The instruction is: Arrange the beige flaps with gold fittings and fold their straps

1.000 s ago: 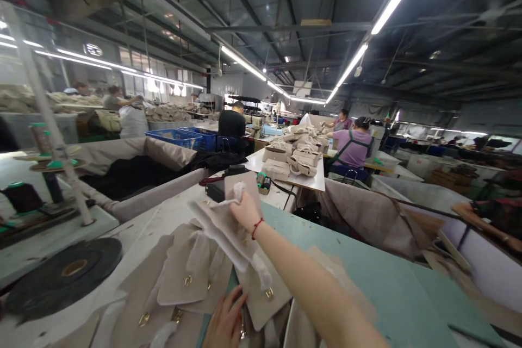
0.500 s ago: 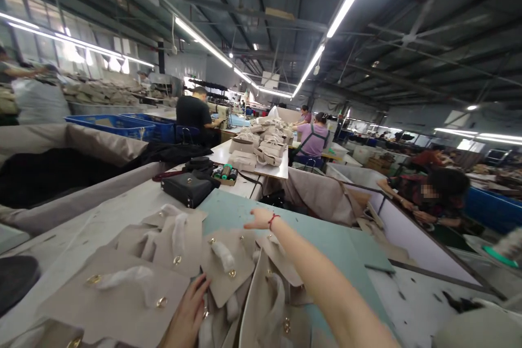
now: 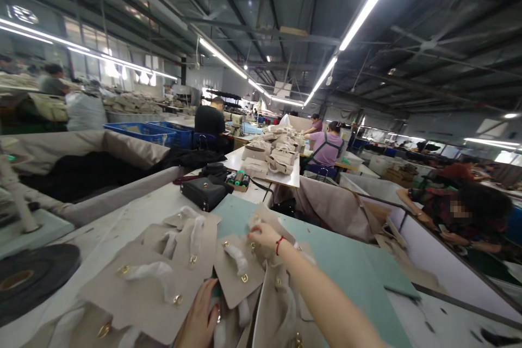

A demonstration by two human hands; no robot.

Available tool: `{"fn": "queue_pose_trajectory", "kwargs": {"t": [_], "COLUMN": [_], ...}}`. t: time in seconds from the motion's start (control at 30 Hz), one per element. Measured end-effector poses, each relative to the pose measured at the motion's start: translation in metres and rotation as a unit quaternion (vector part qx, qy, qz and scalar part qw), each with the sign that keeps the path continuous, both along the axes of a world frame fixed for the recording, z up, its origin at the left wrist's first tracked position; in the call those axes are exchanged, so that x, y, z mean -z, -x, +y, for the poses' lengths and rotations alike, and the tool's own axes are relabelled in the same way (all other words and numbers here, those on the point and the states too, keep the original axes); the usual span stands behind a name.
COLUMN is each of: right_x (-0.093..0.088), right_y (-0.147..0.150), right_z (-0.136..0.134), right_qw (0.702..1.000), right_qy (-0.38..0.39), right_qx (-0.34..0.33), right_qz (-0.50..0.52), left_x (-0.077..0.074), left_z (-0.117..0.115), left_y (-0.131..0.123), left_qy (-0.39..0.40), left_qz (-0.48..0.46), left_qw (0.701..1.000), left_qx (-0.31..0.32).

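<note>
Several beige bag panels with plastic-wrapped handles and gold rings lie overlapping in front of me. My left hand [image 3: 200, 312] rests at the edge of a large bag panel [image 3: 138, 296], its fingers stretched out and holding nothing I can see. Farther forward, my right hand [image 3: 266, 238], with a red cord at the wrist, has its fingers curled at another bag panel [image 3: 267, 215], which partly shows behind the hand. Between the hands lies a smaller bag panel [image 3: 232, 288] with its wrapped handle up.
A pale green board [image 3: 342, 266] covers part of the white table. A black bag [image 3: 206, 191] and a box of thread spools [image 3: 238, 179] stand beyond it. Fabric-lined bins flank the table. A black roll [image 3: 41, 277] lies at left. Several people work nearby.
My right hand has drawn back slightly from an outstretched reach, and its fingers have curled. A bag panel now extends farther forward behind it. The view has shifted left.
</note>
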State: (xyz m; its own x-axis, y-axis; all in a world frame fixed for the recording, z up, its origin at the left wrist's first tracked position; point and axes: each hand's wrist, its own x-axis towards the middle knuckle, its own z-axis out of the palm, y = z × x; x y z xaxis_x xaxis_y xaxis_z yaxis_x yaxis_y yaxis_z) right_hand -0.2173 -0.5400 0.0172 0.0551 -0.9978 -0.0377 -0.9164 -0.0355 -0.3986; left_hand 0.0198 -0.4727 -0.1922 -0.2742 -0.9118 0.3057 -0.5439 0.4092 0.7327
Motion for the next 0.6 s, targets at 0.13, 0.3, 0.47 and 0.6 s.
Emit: {"fn": "queue_pose_trajectory", "kwargs": {"t": [0.13, 0.3, 0.47, 0.6], "right_x": [0.019, 0.004, -0.015, 0.010], "right_y": [-0.050, -0.051, -0.050, -0.089], "right_z": [0.000, -0.028, -0.074, -0.093], "right_qw": [0.994, 0.998, 0.996, 0.996], "right_qy": [-0.075, -0.014, 0.087, 0.082], "right_qx": [-0.076, -0.023, 0.028, 0.012], "right_qz": [0.021, 0.054, 0.013, -0.035], "left_x": [0.003, -0.003, -0.009, -0.004], "left_z": [-0.001, 0.000, -0.001, -0.006], "left_y": [-0.002, 0.000, -0.001, -0.001], "left_qy": [0.003, 0.005, 0.018, 0.036], "left_qz": [-0.015, -0.021, -0.020, -0.025], "left_qw": [1.000, 0.999, 0.999, 0.998], "left_qx": [0.011, 0.026, 0.044, 0.047]}}
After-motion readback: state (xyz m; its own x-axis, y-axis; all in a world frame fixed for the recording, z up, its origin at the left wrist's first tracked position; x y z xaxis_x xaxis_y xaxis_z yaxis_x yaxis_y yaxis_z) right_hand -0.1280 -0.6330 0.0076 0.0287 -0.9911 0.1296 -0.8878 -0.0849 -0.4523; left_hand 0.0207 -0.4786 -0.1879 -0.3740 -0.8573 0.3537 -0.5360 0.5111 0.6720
